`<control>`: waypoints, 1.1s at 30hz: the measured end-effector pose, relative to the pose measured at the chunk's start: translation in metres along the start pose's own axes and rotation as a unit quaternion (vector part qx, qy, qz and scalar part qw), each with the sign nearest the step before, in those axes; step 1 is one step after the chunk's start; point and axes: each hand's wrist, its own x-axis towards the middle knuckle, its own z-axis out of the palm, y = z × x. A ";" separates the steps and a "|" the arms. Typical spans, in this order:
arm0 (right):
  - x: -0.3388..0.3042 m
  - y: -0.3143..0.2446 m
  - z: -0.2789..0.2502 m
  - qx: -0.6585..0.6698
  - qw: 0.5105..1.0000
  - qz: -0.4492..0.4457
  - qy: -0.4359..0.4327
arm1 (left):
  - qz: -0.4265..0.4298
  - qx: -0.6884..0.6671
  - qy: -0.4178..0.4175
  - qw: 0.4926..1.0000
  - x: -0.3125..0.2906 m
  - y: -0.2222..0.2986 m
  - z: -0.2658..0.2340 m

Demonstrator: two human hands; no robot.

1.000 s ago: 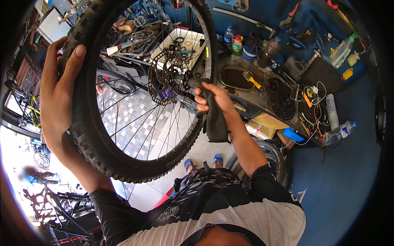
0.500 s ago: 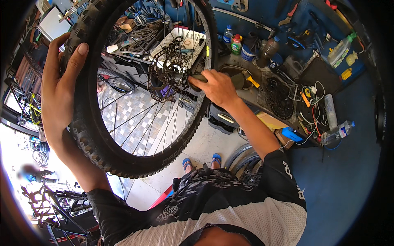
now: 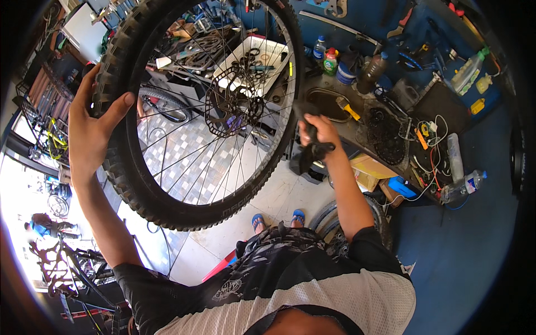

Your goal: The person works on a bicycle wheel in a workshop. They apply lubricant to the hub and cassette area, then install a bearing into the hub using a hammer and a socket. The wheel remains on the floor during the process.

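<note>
A bicycle wheel with a knobby black tyre (image 3: 127,162) stands tilted up before me, its spokes and a black disc brake rotor (image 3: 214,103) facing me. My left hand (image 3: 92,139) grips the tyre at its left side, thumb on the near sidewall and fingers around the tread, partly hidden. Just off the wheel's right rim, my right hand (image 3: 325,131) is closed on a dark rag (image 3: 314,159). Parts of the rag stick out above and below the fist, blurred by motion.
Behind the wheel, the bench carries a white basket (image 3: 225,84) of small parts. Right of it are a yellow-handled brush (image 3: 349,109) in an oval tray, several bottles (image 3: 330,61), and a dark sprocket cassette (image 3: 385,134). Tools hang on the blue wall. Another person (image 3: 42,226) is at the far left.
My right hand has drawn the rag away from the hub, to the right and slightly down, clear of the spokes. My left hand keeps its hold; the wheel sits slightly more to the right.
</note>
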 end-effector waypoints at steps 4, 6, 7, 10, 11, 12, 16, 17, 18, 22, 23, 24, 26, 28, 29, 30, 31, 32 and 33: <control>-0.039 0.012 -0.061 -0.084 0.993 -0.018 0.081 | -0.001 -0.043 0.012 0.999 -0.027 -0.027 -0.028; -0.060 0.026 -0.091 -0.111 0.973 -0.035 0.197 | 0.001 -0.019 0.024 1.000 -0.037 -0.033 -0.051; -0.075 0.031 -0.108 -0.132 0.967 -0.043 0.212 | -0.045 -0.005 0.045 0.998 -0.041 -0.035 -0.061; -0.118 0.045 -0.150 -0.184 0.938 0.000 0.295 | 0.006 -0.009 -0.009 1.000 -0.046 -0.045 -0.072; -0.132 0.051 -0.161 -0.201 0.925 0.015 0.323 | 0.025 -0.033 -0.034 0.999 -0.045 -0.052 -0.069; -0.141 0.060 -0.168 -0.226 0.915 0.009 0.333 | 0.026 -0.002 -0.085 0.996 -0.046 -0.062 -0.061; -0.165 0.091 -0.182 -0.339 0.882 0.001 0.327 | 0.140 0.076 -0.247 0.956 -0.058 -0.145 0.039; -0.169 0.099 -0.183 -0.367 0.867 0.020 0.337 | 0.153 0.094 -0.263 0.948 -0.066 -0.171 0.078; -0.176 0.106 -0.183 -0.421 0.854 0.001 0.305 | 0.130 0.135 -0.329 0.926 -0.074 -0.196 0.118; -0.221 0.122 -0.193 -0.497 0.811 0.039 0.306 | 0.151 0.240 -0.484 0.828 -0.137 -0.294 0.244; -0.237 0.125 -0.198 -0.535 0.786 0.041 0.308 | 0.173 0.254 -0.507 0.805 -0.160 -0.318 0.262; -0.256 0.125 -0.204 -0.571 0.766 0.029 0.294 | 0.176 0.240 -0.512 0.806 -0.185 -0.342 0.275; -0.287 0.131 -0.210 -0.637 0.689 0.032 0.345 | 0.177 0.249 -0.523 0.795 -0.231 -0.386 0.295; -0.314 0.129 -0.208 -0.544 0.724 0.143 0.400 | 0.164 0.270 -0.553 0.771 -0.274 -0.422 0.299; -0.319 0.131 -0.206 -0.558 0.707 0.168 0.401 | 0.139 0.259 -0.518 0.803 -0.295 -0.437 0.296; -0.323 0.130 -0.201 -0.563 0.695 0.197 0.402 | 0.110 0.256 -0.493 0.824 -0.315 -0.449 0.293; -0.324 0.129 -0.195 -0.562 0.677 0.230 0.416 | 0.065 0.253 -0.490 0.832 -0.332 -0.460 0.290; -0.319 0.130 -0.187 -0.646 0.655 0.159 0.359 | 0.033 0.255 -0.445 0.858 -0.346 -0.471 0.289; -0.307 0.135 -0.180 -0.715 0.616 0.097 0.316 | -0.014 0.257 -0.422 0.869 -0.358 -0.481 0.292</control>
